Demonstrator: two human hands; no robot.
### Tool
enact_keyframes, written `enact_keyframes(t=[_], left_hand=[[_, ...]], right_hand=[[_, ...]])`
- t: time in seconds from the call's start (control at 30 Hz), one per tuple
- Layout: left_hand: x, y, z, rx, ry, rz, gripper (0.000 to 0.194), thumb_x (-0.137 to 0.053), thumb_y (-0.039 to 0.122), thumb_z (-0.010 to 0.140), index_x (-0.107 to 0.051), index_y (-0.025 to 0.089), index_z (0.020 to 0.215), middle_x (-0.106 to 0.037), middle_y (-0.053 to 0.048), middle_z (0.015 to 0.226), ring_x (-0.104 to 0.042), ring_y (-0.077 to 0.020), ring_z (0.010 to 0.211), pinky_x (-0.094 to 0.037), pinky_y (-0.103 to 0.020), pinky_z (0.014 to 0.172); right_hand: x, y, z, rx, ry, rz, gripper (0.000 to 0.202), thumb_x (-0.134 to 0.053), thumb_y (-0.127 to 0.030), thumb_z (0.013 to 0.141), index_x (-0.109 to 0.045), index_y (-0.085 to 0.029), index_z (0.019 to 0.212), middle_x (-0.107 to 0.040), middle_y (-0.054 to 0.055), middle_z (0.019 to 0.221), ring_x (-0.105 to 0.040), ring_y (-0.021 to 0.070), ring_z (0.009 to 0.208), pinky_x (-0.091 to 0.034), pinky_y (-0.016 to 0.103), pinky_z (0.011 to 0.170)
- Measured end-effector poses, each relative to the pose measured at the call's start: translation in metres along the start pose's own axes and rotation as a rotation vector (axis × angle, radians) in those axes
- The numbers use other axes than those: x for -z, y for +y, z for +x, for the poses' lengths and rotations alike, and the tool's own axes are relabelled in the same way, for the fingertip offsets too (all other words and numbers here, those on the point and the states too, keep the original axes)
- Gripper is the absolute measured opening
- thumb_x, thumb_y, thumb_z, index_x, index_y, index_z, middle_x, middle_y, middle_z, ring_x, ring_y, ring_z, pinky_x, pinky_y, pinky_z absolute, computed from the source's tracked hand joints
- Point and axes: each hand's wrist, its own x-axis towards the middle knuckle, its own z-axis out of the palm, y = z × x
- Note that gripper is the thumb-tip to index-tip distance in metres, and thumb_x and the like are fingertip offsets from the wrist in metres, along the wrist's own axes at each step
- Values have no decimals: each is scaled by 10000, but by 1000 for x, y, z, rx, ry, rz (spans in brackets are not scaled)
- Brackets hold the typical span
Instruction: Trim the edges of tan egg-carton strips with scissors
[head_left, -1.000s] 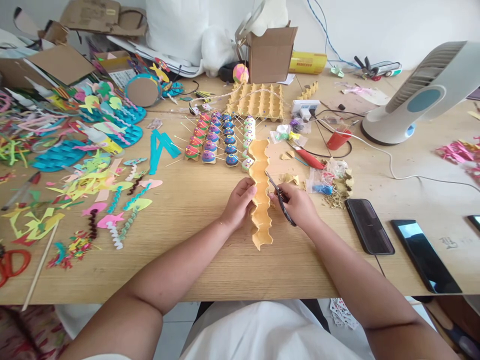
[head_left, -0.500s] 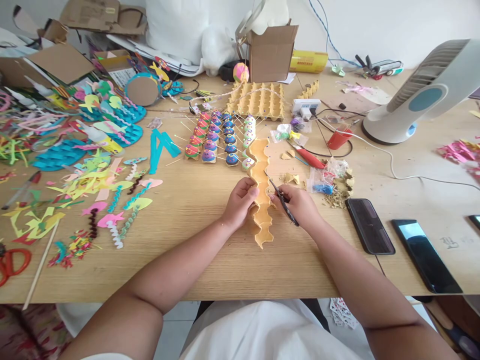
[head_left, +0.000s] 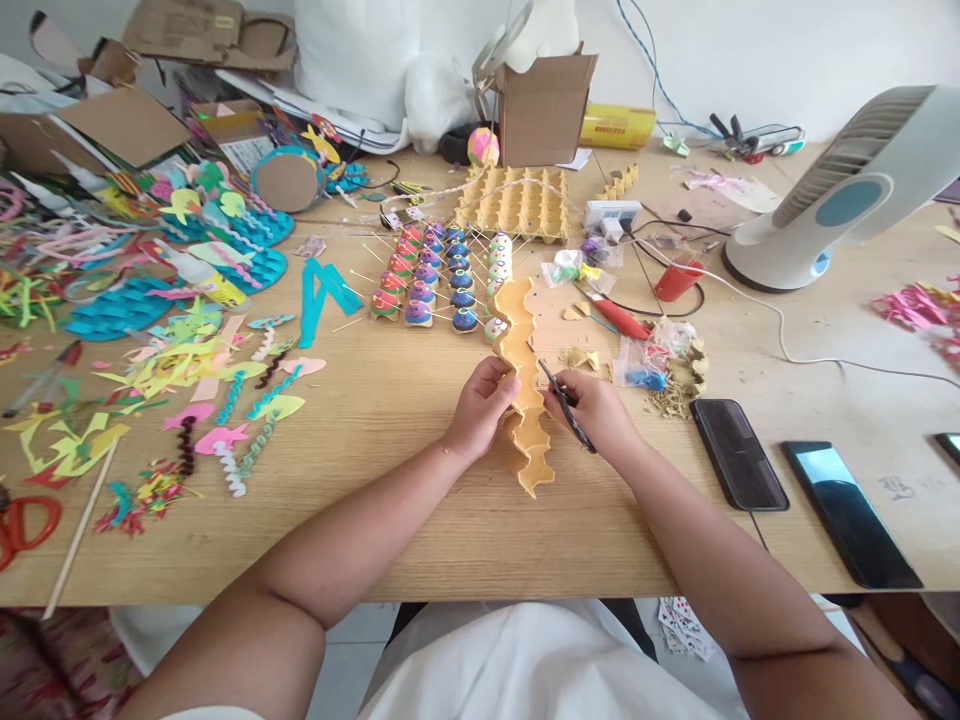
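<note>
My left hand [head_left: 484,408] pinches the left edge of a long yellow egg carton strip [head_left: 520,345], thumb on top. The strip points away from me, held above the table, its row of cups hollow side up. In my right hand [head_left: 596,408] is a pair of dark scissors [head_left: 568,408], fingers wrapped round the handles. The blades reach up and left to the strip's right edge; I cannot tell whether they touch it. Just beyond the strip stand rows of painted egg carton caterpillars, among them a blue one [head_left: 462,296] and a white one [head_left: 498,265].
A yellow egg tray [head_left: 517,200] lies at the back. Coloured paper scraps [head_left: 176,365] and fish cut-outs cover the left side. Rightward are a red cup [head_left: 678,276], carton clippings [head_left: 679,392], a phone [head_left: 739,453], a second phone [head_left: 851,512] and a white fan [head_left: 840,190].
The egg carton strip has turned slightly, its near end shifting right and its far end left. The scissors have moved a little down along its right edge.
</note>
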Motion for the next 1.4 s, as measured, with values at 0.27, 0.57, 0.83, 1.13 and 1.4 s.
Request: enact_keyframes(t=[0.27,0.57,0.83,1.13,1.4], left_hand=[[-1,1,0,-25,18,37,349,-796,503,814,-632,226,948,-699,-3,938,-676,-141,852,-551,-276,811],[-1,3,1,-16,49,14,326,-799,485,823,-623,225,907,-639,36,815,-622,-102,724,-519,-238,726],[1,4,2,-26,76,35,339,-783,503,830,-602,226,904,-649,24,840,-635,-118,771,-514,-250,747],[-1,6,-1,11,52,80,360,-781,519,814,-589,230,911,-670,22,858,-608,-112,726,-500,-250,708],[-1,7,-2,-18,45,81,324,-788,482,822,-602,228,899,-647,38,821,-570,-90,693,-475,-223,680]], right_hand=[[0,1,0,4,-2,-11,300,-662,-488,849,-586,-216,748,-525,-32,601,-447,126,568,-298,264,560],[2,3,1,-4,-103,117,268,-691,-475,835,-607,-220,834,-510,-46,620,-435,127,589,-313,259,572],[7,-1,0,-39,-189,264,210,-659,-416,854,-581,-224,817,-477,-60,638,-425,120,604,-332,258,578],[8,-1,1,-51,-180,233,239,-653,-440,837,-591,-215,788,-451,-59,625,-401,117,599,-319,265,570],[8,-4,2,-91,-187,288,367,-706,-556,797,-592,-210,749,-416,-65,584,-356,103,557,-277,261,538]])
